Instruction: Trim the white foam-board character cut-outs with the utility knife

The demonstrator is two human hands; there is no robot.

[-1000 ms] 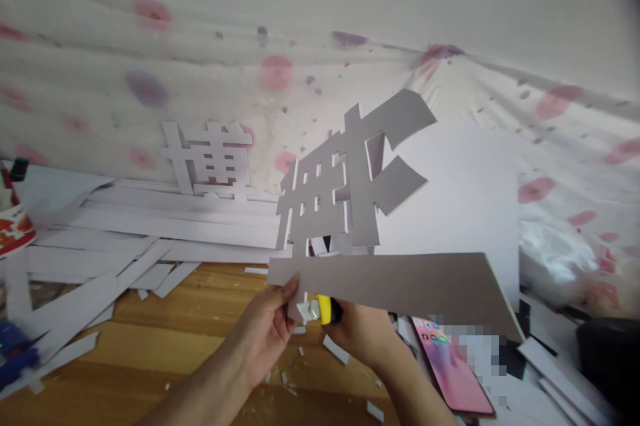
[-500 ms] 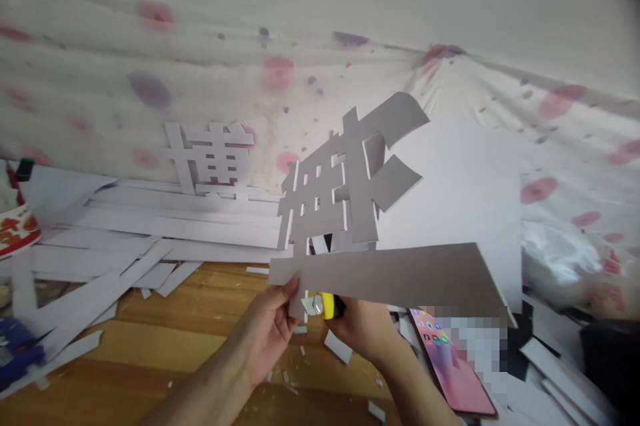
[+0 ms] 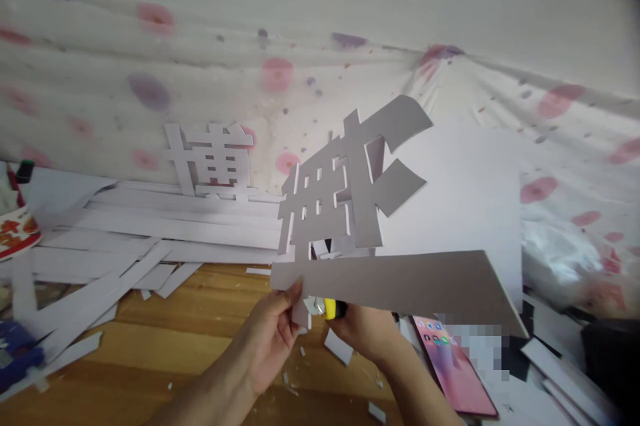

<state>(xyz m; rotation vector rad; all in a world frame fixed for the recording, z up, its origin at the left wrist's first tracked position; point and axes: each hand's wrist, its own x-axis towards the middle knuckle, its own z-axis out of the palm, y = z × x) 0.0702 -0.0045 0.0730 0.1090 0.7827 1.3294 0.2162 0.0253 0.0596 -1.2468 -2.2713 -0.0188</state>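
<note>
My left hand [image 3: 273,336] pinches the lower left edge of a grey board cut-out [image 3: 345,193], a large character shape with a wide strip [image 3: 400,283] along its bottom, held up in front of me. Just right of it, my right hand [image 3: 363,333] grips a yellow utility knife [image 3: 327,308] under the strip, its metal tip against the board beside my left thumb. The knife's body is mostly hidden by the strip and my fingers.
A finished white character cut-out [image 3: 213,159] leans on a spotted cloth [image 3: 150,86] at the back. White board strips [image 3: 125,233] pile up on the wooden floor [image 3: 165,339]. A phone with a pink screen [image 3: 453,366] lies at the right; small offcuts litter the floor.
The held cut-out has tilted and shifted slightly. The knife has slid further under the strip, so less of its yellow body shows.
</note>
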